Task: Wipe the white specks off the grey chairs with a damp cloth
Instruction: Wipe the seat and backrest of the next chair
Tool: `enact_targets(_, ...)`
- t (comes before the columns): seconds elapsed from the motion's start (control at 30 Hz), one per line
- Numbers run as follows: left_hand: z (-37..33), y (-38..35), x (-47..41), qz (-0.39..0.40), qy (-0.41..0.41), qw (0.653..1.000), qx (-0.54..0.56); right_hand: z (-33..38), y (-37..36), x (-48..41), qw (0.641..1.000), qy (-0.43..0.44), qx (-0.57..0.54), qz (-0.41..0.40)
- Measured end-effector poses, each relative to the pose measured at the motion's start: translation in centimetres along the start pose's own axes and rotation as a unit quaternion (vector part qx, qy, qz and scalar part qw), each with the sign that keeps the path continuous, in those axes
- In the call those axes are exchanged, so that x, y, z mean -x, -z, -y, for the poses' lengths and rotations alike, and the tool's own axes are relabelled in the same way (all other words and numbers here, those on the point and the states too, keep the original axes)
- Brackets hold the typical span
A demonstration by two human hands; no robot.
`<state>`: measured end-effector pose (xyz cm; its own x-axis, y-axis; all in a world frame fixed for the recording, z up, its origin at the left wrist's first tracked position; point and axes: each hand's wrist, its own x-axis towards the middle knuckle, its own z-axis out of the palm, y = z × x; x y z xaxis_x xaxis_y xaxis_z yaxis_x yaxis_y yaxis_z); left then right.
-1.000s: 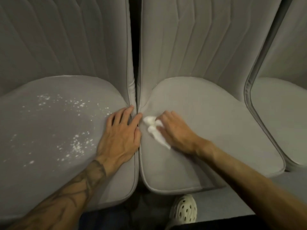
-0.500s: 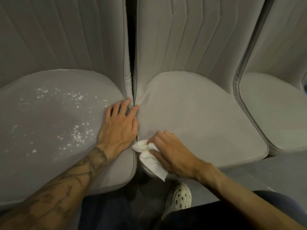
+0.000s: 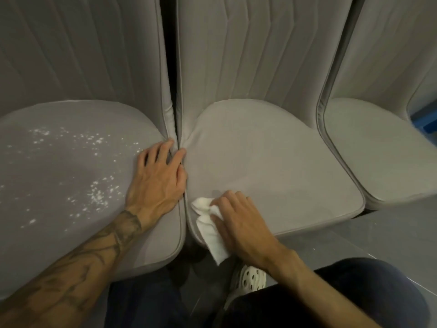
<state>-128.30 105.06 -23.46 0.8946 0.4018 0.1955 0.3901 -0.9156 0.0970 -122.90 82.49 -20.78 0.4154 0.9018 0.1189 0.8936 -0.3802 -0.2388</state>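
Fingers (image 3: 230, 197) of right hand (image 3: 241, 226) grip cloth (image 3: 214, 242), half hiding it; chair backs (image 3: 248, 55) cropped.

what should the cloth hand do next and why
Probably carry the cloth in the right hand over to the left seat: the middle seat looks clean, while white specks dot the left one beside the flat left hand.

Grey glossy floor (image 3: 390, 235) below (faint reflections); blue object (image 3: 425, 120) at right edge, possibly crate; dim light.
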Motion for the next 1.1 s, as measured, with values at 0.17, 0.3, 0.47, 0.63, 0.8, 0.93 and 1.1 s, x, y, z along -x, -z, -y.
enact_targets(0.17,-0.1,0.1,0.1,0.001,-0.002,1.000,0.015,2.5,-2.7,0.8,0.999,0.020,0.024,-0.031)
enact_targets(0.3,0.0,0.0,0.2,-0.007,-0.004,1.000,0.018,-4.1,-0.9,4.8,0.995,-0.080,0.008,-0.055)
enact_targets(0.47,0.1,-0.5,0.1,-0.014,-0.009,1.000,0.015,-10.7,0.9,6.3,0.936,-0.326,0.049,-0.125)
enact_targets(0.63,0.3,-0.9,0.0,-0.019,-0.009,1.000,-0.002,-7.6,-0.6,1.8,0.960,-0.244,0.047,-0.131)
enact_targets(0.8,0.4,-1.0,0.0,-0.009,-0.011,1.000,0.001,-12.5,1.2,-2.0,0.981,-0.161,0.092,-0.053)
enact_targets(0.93,0.4,-1.2,-0.1,-0.006,-0.010,1.000,-0.003,-19.8,2.7,-6.8,0.971,-0.213,0.100,-0.041)
enact_targets(1.1,0.5,-1.9,-0.4,-0.010,-0.004,1.000,-0.005,-26.4,2.9,-14.9,0.923,-0.345,0.128,-0.110)
